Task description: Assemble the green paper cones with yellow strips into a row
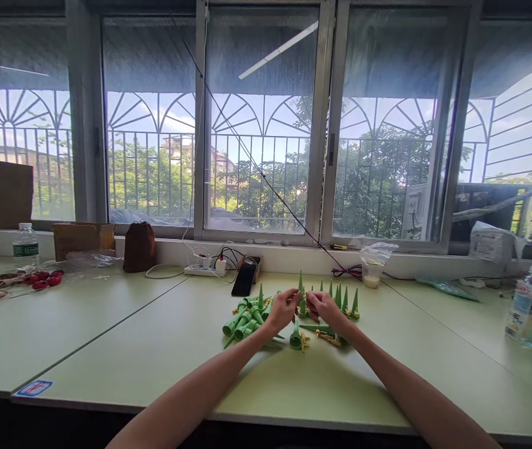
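A slim, sharply pointed green cone [300, 280] is held tip-up over the tabletop [153, 368] in the left hand [286, 308]; the right hand [324, 307] curls close beside it, its grasp unclear. Heaped cones [247, 321] lie left, yellow pieces [328, 338] nearer, and the right hand partly hides an upright row of cones [344, 302].

The left forearm [219, 375] and right forearm [401, 377] were bare and slim, narrowing toward the wrists [269, 328]; the left hand [285, 309] and right hand [325, 308] were bare too.
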Demonstrator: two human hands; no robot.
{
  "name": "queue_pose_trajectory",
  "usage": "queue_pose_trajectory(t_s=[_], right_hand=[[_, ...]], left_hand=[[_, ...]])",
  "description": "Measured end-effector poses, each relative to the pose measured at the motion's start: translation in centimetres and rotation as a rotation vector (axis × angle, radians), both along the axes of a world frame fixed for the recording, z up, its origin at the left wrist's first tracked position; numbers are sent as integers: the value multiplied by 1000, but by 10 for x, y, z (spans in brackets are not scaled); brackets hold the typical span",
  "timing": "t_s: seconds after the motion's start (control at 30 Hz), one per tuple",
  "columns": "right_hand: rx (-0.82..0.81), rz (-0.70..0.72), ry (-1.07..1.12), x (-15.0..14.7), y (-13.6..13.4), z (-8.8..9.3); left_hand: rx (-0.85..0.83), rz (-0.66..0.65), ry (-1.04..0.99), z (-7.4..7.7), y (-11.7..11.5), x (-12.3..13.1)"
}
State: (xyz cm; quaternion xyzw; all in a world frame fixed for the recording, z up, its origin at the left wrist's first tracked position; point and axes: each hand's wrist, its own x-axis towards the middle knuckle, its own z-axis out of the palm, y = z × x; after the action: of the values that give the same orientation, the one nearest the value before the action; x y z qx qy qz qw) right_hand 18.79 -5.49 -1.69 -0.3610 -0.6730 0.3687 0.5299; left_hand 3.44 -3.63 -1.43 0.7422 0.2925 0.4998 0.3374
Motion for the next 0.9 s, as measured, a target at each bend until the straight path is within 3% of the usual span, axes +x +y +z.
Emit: queue_pose_trajectory(t_s=[0.2,0.43,0.7,0.9], right_hand=[[63,-38,-114,4,-7,5],[326,-220,-411,6,-16,11],[496,-269,-500,6,-14,9],[501,-277,-503,6,-12,7]], left_hand=[[-78,-42,-46,4,0,0],[-264,-109,-92,8,-6,-3],[-544,-195,-135,11,-5,-8],[-514,-222,-149,14,-10,-10]])
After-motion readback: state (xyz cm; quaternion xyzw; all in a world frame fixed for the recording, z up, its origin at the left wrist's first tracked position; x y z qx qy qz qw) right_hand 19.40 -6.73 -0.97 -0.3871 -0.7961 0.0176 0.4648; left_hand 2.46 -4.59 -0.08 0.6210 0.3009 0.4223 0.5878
